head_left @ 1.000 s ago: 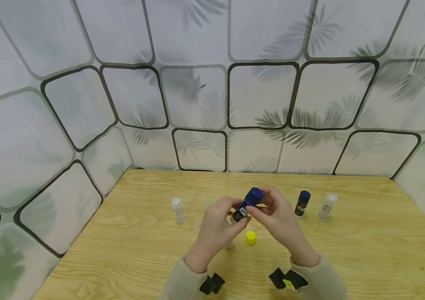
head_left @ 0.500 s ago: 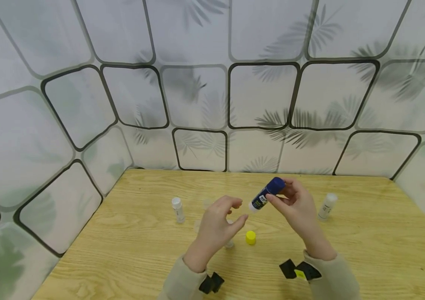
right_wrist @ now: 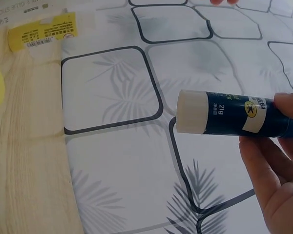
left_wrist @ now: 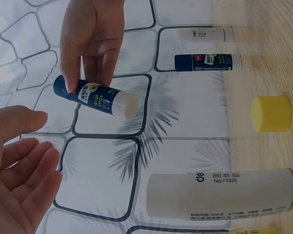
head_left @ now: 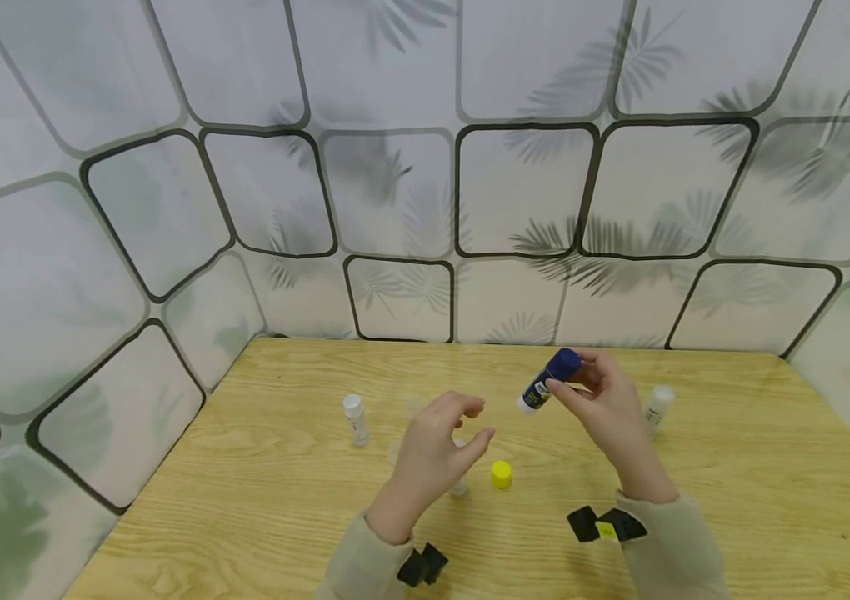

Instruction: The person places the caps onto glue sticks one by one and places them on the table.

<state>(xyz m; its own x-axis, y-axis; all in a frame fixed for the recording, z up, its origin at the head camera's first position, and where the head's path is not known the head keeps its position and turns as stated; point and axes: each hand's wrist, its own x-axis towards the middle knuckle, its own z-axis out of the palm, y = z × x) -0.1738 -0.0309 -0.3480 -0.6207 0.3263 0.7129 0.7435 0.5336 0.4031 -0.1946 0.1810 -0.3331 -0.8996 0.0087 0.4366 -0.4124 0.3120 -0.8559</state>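
Observation:
My right hand (head_left: pixel 608 408) pinches a dark blue glue stick (head_left: pixel 537 393) by its capped upper part, above the table. It tilts, cap up to the right and white base down to the left. In the right wrist view, thumb and fingers sit at one end of the blue glue stick (right_wrist: pixel 234 114). My left hand (head_left: pixel 432 450) hovers with loosely curved fingers, thumb apart, and holds nothing. Close by stands a white glue stick (left_wrist: pixel 219 195), mostly hidden behind that hand in the head view. To its right lies a yellow cap (head_left: pixel 502 475) on the table.
A white glue stick (head_left: pixel 356 421) stands at the left and another white glue stick (head_left: pixel 659 406) at the right. A second blue glue stick (left_wrist: pixel 210 62) shows in the left wrist view, hidden in the head view. A yellow glue stick (right_wrist: pixel 41 31) appears in the right wrist view.
The left hand has let go of the blue glue stick and stays in place, fingers apart. My right hand has carried the stick to the right and slightly away.

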